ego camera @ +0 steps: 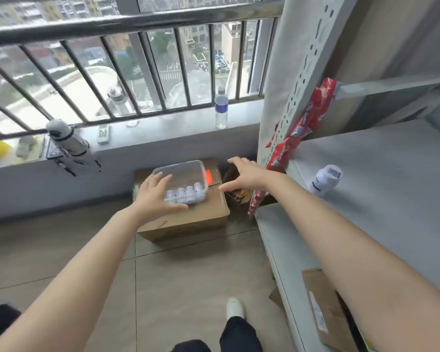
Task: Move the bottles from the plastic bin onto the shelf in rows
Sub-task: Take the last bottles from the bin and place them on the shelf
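Both hands spread wide, holding nothing; left hand [158, 196] over the bin's [188, 167] near-left corner, poss. touching, hard to tell; right hand [249, 172] beside its far-right side, prob. to lift it whole; bottles [186, 194] packed in bin on box [188, 219]; one bottle [324, 180] already on shelf [381, 199].

Clear plastic bin [181, 177] sits atop cardboard box [186, 214] on tiled floor. Small white bottles [186, 195] clustered at bin's near end. Left hand [155, 196] spread, fingers over bin's near left corner. Right hand [247, 174] open, empty, right of bin. One white bottle [325, 180] lies on grey shelf [381, 179].
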